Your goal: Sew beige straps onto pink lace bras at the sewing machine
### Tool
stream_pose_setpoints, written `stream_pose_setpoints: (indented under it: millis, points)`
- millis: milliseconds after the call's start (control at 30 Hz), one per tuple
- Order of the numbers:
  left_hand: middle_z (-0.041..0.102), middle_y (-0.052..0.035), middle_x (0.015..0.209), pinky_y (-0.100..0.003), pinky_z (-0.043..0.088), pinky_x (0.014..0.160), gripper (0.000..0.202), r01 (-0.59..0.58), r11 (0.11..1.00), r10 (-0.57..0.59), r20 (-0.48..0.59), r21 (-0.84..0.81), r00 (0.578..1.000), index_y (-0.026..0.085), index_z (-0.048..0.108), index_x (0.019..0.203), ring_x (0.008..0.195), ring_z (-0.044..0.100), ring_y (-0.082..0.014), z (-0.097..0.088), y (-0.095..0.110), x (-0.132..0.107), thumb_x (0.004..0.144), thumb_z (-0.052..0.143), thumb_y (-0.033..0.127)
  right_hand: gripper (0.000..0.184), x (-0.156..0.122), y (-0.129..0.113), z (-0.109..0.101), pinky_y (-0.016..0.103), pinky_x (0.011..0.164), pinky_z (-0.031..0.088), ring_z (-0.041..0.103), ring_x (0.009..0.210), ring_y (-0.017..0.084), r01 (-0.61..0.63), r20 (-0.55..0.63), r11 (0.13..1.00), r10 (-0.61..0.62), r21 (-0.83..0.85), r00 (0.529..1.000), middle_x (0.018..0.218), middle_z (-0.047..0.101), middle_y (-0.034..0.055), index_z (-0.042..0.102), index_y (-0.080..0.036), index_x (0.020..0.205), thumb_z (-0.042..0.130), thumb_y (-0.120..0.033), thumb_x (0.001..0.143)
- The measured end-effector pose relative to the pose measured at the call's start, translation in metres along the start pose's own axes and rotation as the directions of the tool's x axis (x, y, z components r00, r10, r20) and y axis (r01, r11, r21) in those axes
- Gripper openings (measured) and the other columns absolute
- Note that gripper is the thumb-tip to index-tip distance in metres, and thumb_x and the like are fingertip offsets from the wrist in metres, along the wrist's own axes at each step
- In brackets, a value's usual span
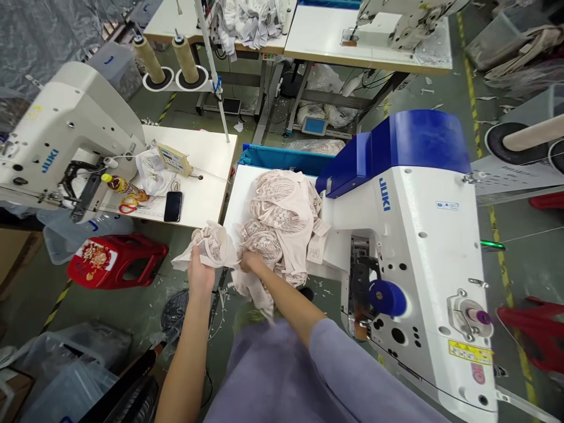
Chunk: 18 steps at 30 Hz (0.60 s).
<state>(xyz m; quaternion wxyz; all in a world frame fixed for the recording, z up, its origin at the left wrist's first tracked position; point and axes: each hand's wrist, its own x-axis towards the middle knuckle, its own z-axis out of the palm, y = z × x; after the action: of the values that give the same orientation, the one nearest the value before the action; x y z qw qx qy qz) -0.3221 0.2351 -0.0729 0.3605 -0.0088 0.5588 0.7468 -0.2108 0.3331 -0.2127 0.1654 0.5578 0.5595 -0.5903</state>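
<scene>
My left hand (200, 271) is closed round a bunched pale pink lace garment (214, 245), held just off the left edge of the white sewing table (240, 194). My right hand (252, 262) reaches into the bottom of a heap of pale pink lace garments (282, 220) on that table, its fingers buried in the fabric. A white paper tag (316, 249) hangs from the heap. The white and blue sewing machine (418, 235) stands right beside the heap.
A second white sewing machine (57, 135) sits on the left table with a phone (173, 206), red scissors (127, 207), a bottle (121, 186) and a small box (175, 158). A red stool (115, 261) stands below. Thread cones (167, 59), a blue bin (282, 157) and more tables lie beyond.
</scene>
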Motion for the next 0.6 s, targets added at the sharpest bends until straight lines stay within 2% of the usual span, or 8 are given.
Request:
stream_pose_setpoints:
  millis: [100, 167, 233, 333, 400, 433, 500, 600]
  points:
    - [0.063, -0.0107, 0.142, -0.040, 0.049, 0.112, 0.042, -0.012, 0.971, 0.038, -0.103, 0.240, 0.994, 0.020, 0.063, 0.134, 0.133, 0.058, -0.0267, -0.012, 0.019, -0.006, 0.099, 0.052, 0.041, 0.028, -0.028, 0.027, -0.004, 0.042, 0.088, 0.057, 0.067, 0.098, 0.022, 0.057, 0.065, 0.978, -0.071, 0.199, 0.995, 0.109, 0.068, 0.0062, 0.066, -0.014, 0.109, 0.070, -0.037, 0.095]
    - [0.065, -0.0131, 0.138, -0.041, 0.045, 0.115, 0.044, -0.033, 0.896, 0.098, -0.125, 0.442, 0.987, 0.015, 0.066, 0.129, 0.132, 0.058, -0.0290, -0.027, 0.040, -0.012, 0.097, 0.057, 0.043, 0.033, -0.052, 0.054, -0.012, 0.041, 0.089, 0.056, 0.067, 0.095, 0.022, 0.071, 0.098, 0.928, -0.115, 0.367, 0.989, 0.104, 0.070, 0.0059, 0.066, -0.015, 0.107, 0.072, -0.043, 0.091]
    - [0.068, -0.0134, 0.134, -0.042, 0.039, 0.119, 0.046, -0.107, 0.738, 0.163, -0.022, 0.666, 0.986, 0.014, 0.068, 0.127, 0.134, 0.056, -0.0300, -0.042, 0.063, -0.018, 0.096, 0.057, 0.047, 0.042, -0.074, 0.078, -0.024, 0.042, 0.090, 0.055, 0.068, 0.096, 0.024, 0.045, 0.135, 0.838, -0.140, 0.544, 0.981, 0.104, 0.072, 0.0079, 0.066, -0.018, 0.110, 0.065, -0.056, 0.092]
    - [0.067, -0.0141, 0.134, -0.045, 0.036, 0.119, 0.047, -0.254, 0.371, 0.151, 0.212, 0.893, 0.966, 0.016, 0.067, 0.129, 0.137, 0.053, -0.0319, -0.055, 0.083, -0.027, 0.098, 0.049, 0.047, 0.061, -0.099, 0.098, -0.045, 0.048, 0.092, 0.055, 0.068, 0.104, 0.028, -0.031, 0.185, 0.654, -0.167, 0.756, 0.968, 0.110, 0.074, 0.0112, 0.065, -0.021, 0.114, 0.040, -0.074, 0.094]
    - [0.066, -0.0170, 0.136, -0.048, 0.040, 0.115, 0.049, -0.312, 0.187, 0.071, 0.304, 0.931, 0.950, 0.015, 0.065, 0.131, 0.135, 0.054, -0.0347, -0.057, 0.080, -0.033, 0.098, 0.046, 0.045, 0.065, -0.112, 0.100, -0.056, 0.051, 0.096, 0.053, 0.067, 0.112, 0.028, -0.056, 0.181, 0.527, -0.190, 0.848, 0.965, 0.114, 0.074, 0.0102, 0.064, -0.023, 0.115, 0.031, -0.076, 0.095]
    - [0.066, -0.0189, 0.134, -0.048, 0.043, 0.111, 0.048, -0.339, 0.130, 0.043, 0.336, 0.932, 0.941, 0.014, 0.065, 0.129, 0.131, 0.056, -0.0364, -0.055, 0.074, -0.036, 0.097, 0.046, 0.044, 0.064, -0.118, 0.099, -0.060, 0.051, 0.099, 0.052, 0.066, 0.116, 0.027, -0.056, 0.168, 0.467, -0.202, 0.882, 0.965, 0.116, 0.074, 0.0093, 0.064, -0.024, 0.116, 0.029, -0.075, 0.096]
    - [0.067, -0.0219, 0.126, -0.048, 0.048, 0.103, 0.044, -0.408, 0.086, 0.021, 0.408, 0.909, 0.913, 0.013, 0.067, 0.122, 0.120, 0.062, -0.0386, -0.048, 0.054, -0.045, 0.095, 0.048, 0.042, 0.062, -0.129, 0.094, -0.064, 0.051, 0.102, 0.050, 0.064, 0.120, 0.026, -0.044, 0.138, 0.372, -0.230, 0.927, 0.963, 0.117, 0.074, 0.0084, 0.063, -0.024, 0.118, 0.027, -0.071, 0.099]
    - [0.066, -0.0231, 0.116, -0.049, 0.050, 0.092, 0.033, -0.508, 0.071, -0.005, 0.509, 0.859, 0.861, 0.014, 0.069, 0.110, 0.104, 0.066, -0.0401, -0.031, 0.017, -0.068, 0.092, 0.051, 0.034, 0.058, -0.142, 0.086, -0.063, 0.054, 0.103, 0.049, 0.065, 0.118, 0.028, -0.059, 0.106, 0.191, -0.241, 0.980, 0.965, 0.111, 0.076, 0.0102, 0.064, -0.021, 0.117, 0.032, -0.066, 0.101]
